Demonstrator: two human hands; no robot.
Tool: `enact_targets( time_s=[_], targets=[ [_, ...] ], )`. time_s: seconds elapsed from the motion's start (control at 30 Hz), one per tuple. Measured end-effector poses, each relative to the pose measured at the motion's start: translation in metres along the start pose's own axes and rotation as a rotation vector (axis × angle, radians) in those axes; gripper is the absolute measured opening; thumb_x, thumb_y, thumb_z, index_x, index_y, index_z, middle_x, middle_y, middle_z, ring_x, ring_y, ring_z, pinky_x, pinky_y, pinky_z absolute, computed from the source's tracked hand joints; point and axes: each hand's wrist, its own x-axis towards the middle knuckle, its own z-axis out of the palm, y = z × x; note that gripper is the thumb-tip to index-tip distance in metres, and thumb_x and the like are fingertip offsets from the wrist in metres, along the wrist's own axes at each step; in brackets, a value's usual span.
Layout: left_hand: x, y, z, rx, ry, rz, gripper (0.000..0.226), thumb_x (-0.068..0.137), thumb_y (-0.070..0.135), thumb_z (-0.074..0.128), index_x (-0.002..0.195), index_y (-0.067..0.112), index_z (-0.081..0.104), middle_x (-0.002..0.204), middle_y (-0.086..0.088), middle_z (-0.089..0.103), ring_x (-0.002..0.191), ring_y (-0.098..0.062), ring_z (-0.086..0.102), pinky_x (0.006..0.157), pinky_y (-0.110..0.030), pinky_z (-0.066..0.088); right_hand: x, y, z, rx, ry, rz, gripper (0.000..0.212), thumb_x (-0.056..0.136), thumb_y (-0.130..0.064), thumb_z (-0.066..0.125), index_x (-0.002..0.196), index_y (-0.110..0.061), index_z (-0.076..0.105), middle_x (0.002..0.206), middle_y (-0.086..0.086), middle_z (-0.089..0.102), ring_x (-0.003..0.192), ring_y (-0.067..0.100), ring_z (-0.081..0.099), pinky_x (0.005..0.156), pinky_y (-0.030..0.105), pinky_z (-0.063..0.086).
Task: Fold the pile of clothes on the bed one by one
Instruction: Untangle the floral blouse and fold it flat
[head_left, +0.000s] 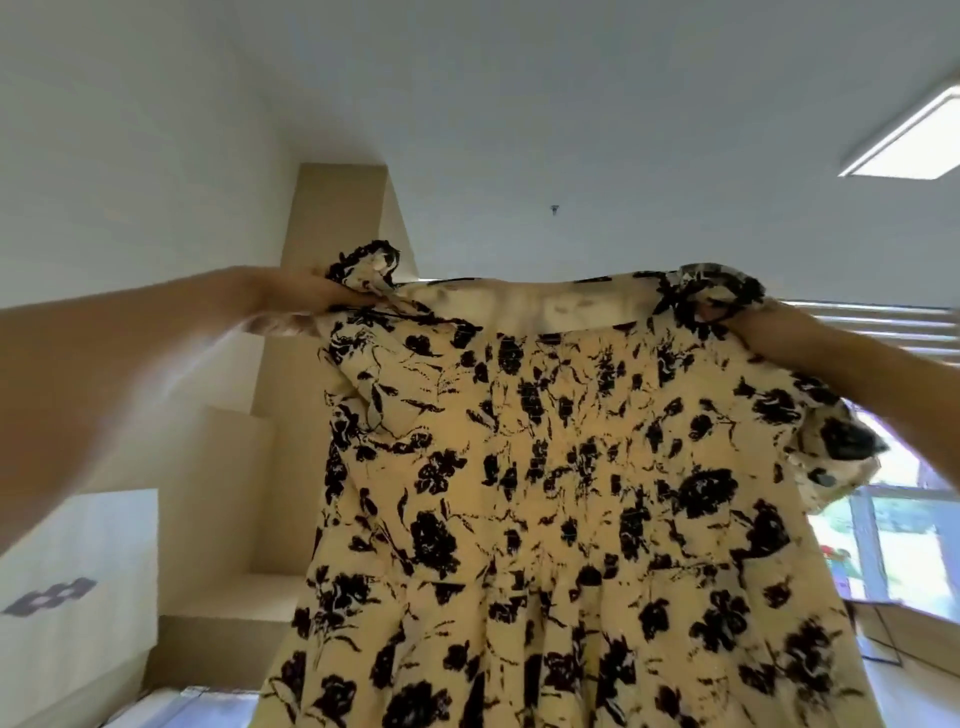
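— Where is the dress (545, 467)?

— Up in front of me, held high against the white ceiling (519, 104). It is yellow with black flowers. It hangs straight down from its shoulders, the gathered bodice faces me, and the skirt runs off the bottom edge of the view.

— And your hands?

— My left hand (296, 296) grips the left shoulder, with my fingers (345, 297) curled round the bunched ruffle. My right hand (748, 325) pinches the right shoulder ruffle in the same way. My arms are raised and spread, and the neckline is stretched between them. My left arm looks blurred.

— What is behind it?

— A beige stepped column (332, 218) on the left, a light panel (914, 135) at the top right, and a bright window (904, 545) just past the dress's right side.
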Motion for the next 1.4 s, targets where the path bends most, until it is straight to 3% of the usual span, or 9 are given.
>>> enact_targets(
  time_s=[0.17,0.3,0.5,0.7,0.8,0.9,1.07,1.2,1.4],
  targets=[
    [0.003,-0.019,0.028,-0.042,0.003,-0.096,0.018,0.100,0.029,0.057,0.108,0.015,0.065,0.097,-0.008,0.070,0.081,-0.016,0.064,0.072,-0.031,0.055,0.004,0.017,0.019,0.167,-0.064,0.060,0.035,0.103,-0.034,0.048,0.120,-0.006,0.061,0.101,0.009,0.064,0.091,0.028,0.060,0.079,0.032,0.044],
    [-0.005,-0.019,0.063,-0.070,0.000,-0.083,0.026,0.093,0.036,0.063,0.103,0.012,0.064,0.082,-0.002,0.067,0.063,-0.010,0.063,0.055,-0.024,0.052,-0.006,0.018,0.036,0.218,-0.217,0.083,0.029,0.098,-0.025,0.060,0.101,0.004,0.064,0.070,0.018,0.067,0.053,0.020,0.064,0.053,0.027,0.054],
    [-0.054,-0.027,0.151,-0.238,-0.136,-0.167,0.036,0.095,0.042,0.063,0.105,0.008,0.068,0.075,-0.004,0.076,0.066,-0.020,0.072,0.067,-0.031,0.058,-0.073,-0.001,0.124,-0.089,-0.529,-0.098,0.020,0.085,-0.039,0.071,0.090,-0.019,0.067,0.092,0.005,0.070,0.092,0.023,0.067,0.079,0.031,0.050],
    [-0.107,-0.070,0.222,-0.188,-0.273,-0.319,0.044,0.094,0.041,0.066,0.118,0.004,0.065,0.102,-0.016,0.074,0.082,-0.028,0.071,0.074,-0.034,0.061,-0.198,-0.007,0.213,0.737,-0.783,0.097,0.069,0.066,-0.069,0.078,0.125,-0.036,0.065,0.125,-0.006,0.069,0.120,0.017,0.063,0.105,0.048,0.045],
    [-0.137,-0.117,0.242,-0.130,-0.341,-0.442,0.046,0.087,0.044,0.074,0.115,0.009,0.065,0.097,-0.011,0.075,0.082,-0.026,0.074,0.079,-0.039,0.062,-0.250,0.004,0.245,0.751,-0.879,0.237,0.055,0.076,-0.043,0.083,0.125,-0.025,0.065,0.118,0.003,0.073,0.111,0.024,0.069,0.102,0.047,0.050],
    [-0.171,-0.167,0.254,-0.034,-0.367,-0.494,0.033,0.087,0.041,0.075,0.098,0.011,0.070,0.081,-0.005,0.074,0.058,-0.008,0.066,0.052,-0.018,0.051,-0.286,0.014,0.271,0.668,-1.030,0.408,0.037,0.082,-0.018,0.079,0.117,-0.012,0.067,0.108,0.006,0.076,0.105,0.022,0.071,0.104,0.043,0.051],
    [-0.216,-0.216,0.251,0.110,-0.418,-0.500,0.025,0.093,0.032,0.067,0.115,0.023,0.061,0.112,0.000,0.065,0.098,-0.013,0.061,0.079,-0.028,0.049,-0.309,0.023,0.292,0.885,-0.945,0.647,0.027,0.086,-0.017,0.070,0.111,-0.010,0.065,0.102,0.013,0.075,0.092,0.026,0.070,0.099,0.047,0.054],
    [-0.269,-0.211,0.252,-0.174,0.030,-0.313,0.008,0.096,0.015,0.061,0.095,0.020,0.067,0.089,0.006,0.069,0.083,-0.011,0.065,0.074,-0.025,0.049,-0.315,0.034,0.303,1.102,-0.927,0.666,0.037,0.079,-0.020,0.066,0.114,-0.008,0.065,0.104,0.014,0.074,0.098,0.027,0.069,0.089,0.040,0.057],
    [-0.316,-0.208,0.277,-0.445,-0.123,-0.441,0.036,0.102,0.003,0.045,0.085,0.015,0.073,0.085,-0.007,0.076,0.080,-0.025,0.070,0.080,-0.038,0.058,-0.318,0.038,0.313,1.181,-0.855,0.677,0.054,0.078,-0.025,0.068,0.127,-0.004,0.059,0.107,0.014,0.073,0.097,0.029,0.068,0.087,0.040,0.055]
  ],
)
